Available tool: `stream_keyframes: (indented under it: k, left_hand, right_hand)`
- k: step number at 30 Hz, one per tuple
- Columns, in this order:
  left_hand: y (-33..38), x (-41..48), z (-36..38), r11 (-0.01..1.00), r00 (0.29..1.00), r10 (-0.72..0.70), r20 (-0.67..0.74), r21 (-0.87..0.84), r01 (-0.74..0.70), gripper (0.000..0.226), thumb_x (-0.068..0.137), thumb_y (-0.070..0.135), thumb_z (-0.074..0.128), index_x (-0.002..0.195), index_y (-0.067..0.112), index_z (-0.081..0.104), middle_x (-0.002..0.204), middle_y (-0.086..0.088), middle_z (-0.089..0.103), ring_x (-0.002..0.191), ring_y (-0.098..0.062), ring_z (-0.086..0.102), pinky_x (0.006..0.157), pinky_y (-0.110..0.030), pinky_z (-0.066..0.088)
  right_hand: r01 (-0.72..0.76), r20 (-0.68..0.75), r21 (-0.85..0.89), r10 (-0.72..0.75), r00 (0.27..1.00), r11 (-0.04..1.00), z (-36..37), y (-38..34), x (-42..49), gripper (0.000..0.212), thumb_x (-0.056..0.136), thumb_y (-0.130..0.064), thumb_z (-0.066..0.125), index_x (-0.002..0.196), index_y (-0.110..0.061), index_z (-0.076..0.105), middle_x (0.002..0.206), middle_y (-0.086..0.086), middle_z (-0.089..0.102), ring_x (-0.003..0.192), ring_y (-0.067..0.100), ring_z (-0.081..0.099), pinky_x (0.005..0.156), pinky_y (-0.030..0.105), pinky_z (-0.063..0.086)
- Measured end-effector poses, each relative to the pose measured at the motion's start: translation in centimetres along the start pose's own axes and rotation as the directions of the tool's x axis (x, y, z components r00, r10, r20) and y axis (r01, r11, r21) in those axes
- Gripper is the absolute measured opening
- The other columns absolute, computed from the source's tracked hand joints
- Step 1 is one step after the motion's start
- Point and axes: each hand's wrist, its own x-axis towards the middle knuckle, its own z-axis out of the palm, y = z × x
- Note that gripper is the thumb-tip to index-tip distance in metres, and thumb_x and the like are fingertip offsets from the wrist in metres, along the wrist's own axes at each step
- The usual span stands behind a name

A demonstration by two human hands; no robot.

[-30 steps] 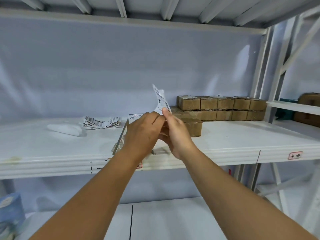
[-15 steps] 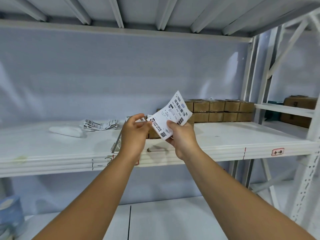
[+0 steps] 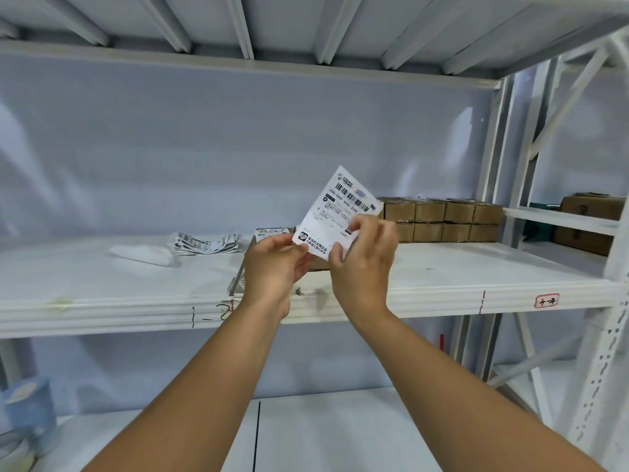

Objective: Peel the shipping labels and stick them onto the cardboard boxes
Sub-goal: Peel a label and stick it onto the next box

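Observation:
A white shipping label (image 3: 337, 212) with barcodes faces me, tilted, held up in front of the shelf. My left hand (image 3: 272, 267) pinches its lower left corner. My right hand (image 3: 364, 257) grips its lower right edge between thumb and fingers. Behind my hands a cardboard box (image 3: 318, 264) stands on the shelf, mostly hidden, with a label (image 3: 272, 232) showing on top. Two stacked rows of small cardboard boxes (image 3: 442, 219) stand at the back right of the shelf.
A heap of spare labels (image 3: 204, 243) and a white crumpled backing sheet (image 3: 143, 255) lie on the white metal shelf (image 3: 102, 287) to the left. More boxes (image 3: 592, 219) sit on the rack at right. A blue container (image 3: 30, 410) stands low left.
The label turned from edge-on to facing me and rose a little. My hands moved apart to its lower corners. The camera shifted left.

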Motion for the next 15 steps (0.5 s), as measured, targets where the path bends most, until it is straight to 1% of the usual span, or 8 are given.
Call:
stream_keyframes:
  k: [2,3,5,7,8,10,13,15]
  left_hand:
    - [-0.1,-0.4,0.1,0.994,0.997,0.080,0.016,0.069,-0.081,0.024,0.084,-0.009,0.057,0.107,-0.004,0.060,0.092,-0.019,0.068,0.073,-0.025,0.066,0.067,-0.024,0.058]
    - [-0.2,-0.6,0.2,0.989,0.993,0.111,0.032,0.093,-0.114,0.023,0.083,-0.010,0.056,0.105,-0.004,0.061,0.088,-0.019,0.068,0.073,-0.027,0.066,0.069,-0.026,0.058]
    - [-0.3,-1.0,0.3,0.980,0.986,0.152,0.072,0.118,-0.159,0.020,0.083,-0.010,0.054,0.099,-0.002,0.063,0.080,-0.016,0.067,0.074,-0.028,0.065,0.075,-0.031,0.058]
    - [-0.3,-1.2,0.4,0.973,0.978,0.182,0.097,0.128,-0.194,0.020,0.084,-0.010,0.053,0.093,0.002,0.065,0.078,-0.016,0.066,0.075,-0.028,0.064,0.077,-0.032,0.057]
    - [-0.3,-1.2,0.4,0.969,0.975,0.199,0.099,0.132,-0.211,0.019,0.085,-0.009,0.053,0.092,0.004,0.066,0.079,-0.016,0.066,0.076,-0.027,0.064,0.076,-0.030,0.057]
    - [-0.2,-1.3,0.5,0.966,0.970,0.224,0.098,0.110,-0.234,0.016,0.090,-0.002,0.053,0.091,0.006,0.067,0.086,-0.017,0.069,0.080,-0.026,0.066,0.075,-0.024,0.057]
    - [0.1,-1.7,0.7,0.977,0.974,0.213,0.073,0.017,-0.214,0.023,0.097,0.012,0.048,0.086,0.007,0.066,0.086,-0.016,0.070,0.081,-0.022,0.070,0.073,-0.021,0.057]
    - [0.2,-2.0,0.7,0.979,0.978,0.202,0.056,-0.035,-0.200,0.026,0.099,0.015,0.045,0.085,0.006,0.065,0.086,-0.015,0.070,0.081,-0.019,0.070,0.072,-0.022,0.057]
  right_hand:
    - [0.070,0.071,0.015,-0.071,0.995,0.997,0.2,-0.1,0.0,0.024,0.075,0.000,0.060,0.093,-0.013,0.053,0.092,0.009,0.056,0.089,0.028,0.048,0.082,0.030,0.039]
    - [0.038,0.127,0.054,-0.045,0.991,0.998,0.3,-0.2,0.1,0.016,0.078,-0.001,0.060,0.090,-0.012,0.060,0.092,0.007,0.059,0.091,0.028,0.052,0.083,0.027,0.037]
    - [-0.154,0.294,0.188,0.094,0.951,0.970,0.0,-0.6,0.6,0.016,0.086,-0.004,0.057,0.094,-0.013,0.068,0.098,0.004,0.065,0.100,0.024,0.057,0.088,0.026,0.040]
    - [-0.347,0.430,0.282,0.205,0.879,0.895,-0.6,-1.2,1.0,0.021,0.090,-0.006,0.055,0.099,-0.014,0.072,0.103,0.000,0.070,0.098,0.013,0.061,0.086,0.024,0.046]
    - [-0.386,0.457,0.302,0.223,0.861,0.872,-0.9,-1.5,1.1,0.023,0.091,-0.007,0.054,0.102,-0.015,0.073,0.104,-0.002,0.071,0.095,0.008,0.062,0.084,0.019,0.047]
    - [-0.387,0.468,0.325,0.209,0.859,0.863,-1.3,-1.9,1.0,0.026,0.092,-0.007,0.054,0.106,-0.017,0.073,0.105,-0.004,0.072,0.092,0.002,0.063,0.081,0.013,0.047]
    - [-0.387,0.461,0.338,0.208,0.863,0.858,-1.4,-2.3,0.9,0.028,0.093,-0.007,0.053,0.109,-0.019,0.073,0.108,-0.004,0.072,0.095,0.003,0.063,0.084,0.016,0.048]
    - [-0.393,0.460,0.336,0.216,0.862,0.856,-1.4,-2.6,1.0,0.028,0.093,-0.007,0.053,0.109,-0.018,0.073,0.108,-0.003,0.072,0.095,0.003,0.063,0.084,0.016,0.048]
